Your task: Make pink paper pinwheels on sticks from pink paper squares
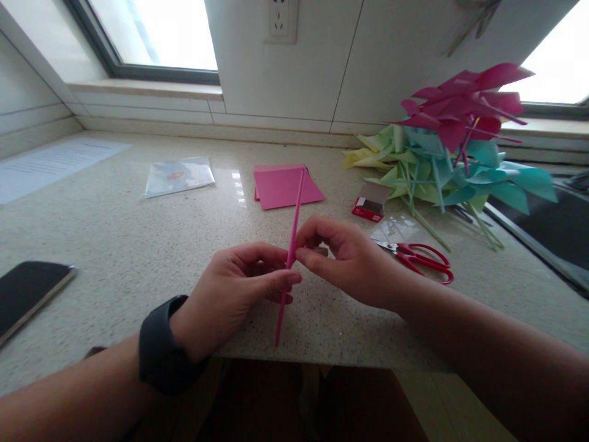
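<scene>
A thin pink stick point(297, 205), which looks like rolled paper, stands slanted above the front of the counter. My left hand point(243, 273) grips it around its middle between thumb and fingers. From the other side, the thumb and index finger of my right hand point(340, 258) pinch at the stick just above the left thumb. Part of a small brownish thing point(321, 251) shows behind the right fingers; its kind is unclear. Beyond the stick's upper end lies a small stack of pink paper squares point(280, 187).
Red-handled scissors point(426, 261) lie by my right forearm, near a clear plastic bag point(398, 228) and a small red-and-grey box point(369, 202). Paper pinwheels point(464, 116) are heaped at the right. A phone point(32, 294), a flat plastic packet point(180, 176) and a printed sheet point(55, 164) lie left.
</scene>
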Demonstrator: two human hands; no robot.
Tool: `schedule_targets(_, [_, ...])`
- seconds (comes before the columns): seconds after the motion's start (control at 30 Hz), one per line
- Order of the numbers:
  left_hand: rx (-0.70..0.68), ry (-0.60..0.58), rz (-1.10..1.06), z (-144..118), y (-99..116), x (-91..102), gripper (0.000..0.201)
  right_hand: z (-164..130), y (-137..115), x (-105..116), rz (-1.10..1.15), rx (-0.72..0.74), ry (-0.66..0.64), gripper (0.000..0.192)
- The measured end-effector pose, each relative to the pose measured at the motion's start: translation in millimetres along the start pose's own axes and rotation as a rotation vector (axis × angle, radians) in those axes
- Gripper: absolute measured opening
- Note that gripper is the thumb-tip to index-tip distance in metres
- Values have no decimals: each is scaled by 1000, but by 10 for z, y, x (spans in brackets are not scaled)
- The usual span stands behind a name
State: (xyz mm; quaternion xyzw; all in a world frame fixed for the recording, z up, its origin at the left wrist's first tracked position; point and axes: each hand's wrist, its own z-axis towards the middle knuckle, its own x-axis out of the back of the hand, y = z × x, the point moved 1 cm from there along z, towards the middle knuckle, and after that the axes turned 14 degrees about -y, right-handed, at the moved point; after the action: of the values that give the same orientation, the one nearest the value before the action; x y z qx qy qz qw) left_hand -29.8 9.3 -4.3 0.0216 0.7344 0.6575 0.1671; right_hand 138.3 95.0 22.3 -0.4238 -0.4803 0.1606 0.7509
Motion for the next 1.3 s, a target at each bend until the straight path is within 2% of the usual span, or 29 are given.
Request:
schedule_targets(0.37, [56, 46, -16, -6, -8, 19, 15, 15, 60, 26, 28, -92, -54, 7])
schedule_targets(0.57, [50, 27, -39, -2, -12, 7, 14, 28, 81, 24, 68, -148, -69, 11])
schedule_targets(0.8, [34, 1, -24, 7, -28, 7, 15, 14, 91, 34, 102, -152, -62, 14])
schedule_targets(1.07, [11, 19, -71, 12, -13, -17, 13, 37, 122, 43, 240, -75, -115, 19])
schedule_targets(1.3, [77, 72, -79, 12, 32, -50, 23, 41, 129, 32, 167, -92, -56, 15])
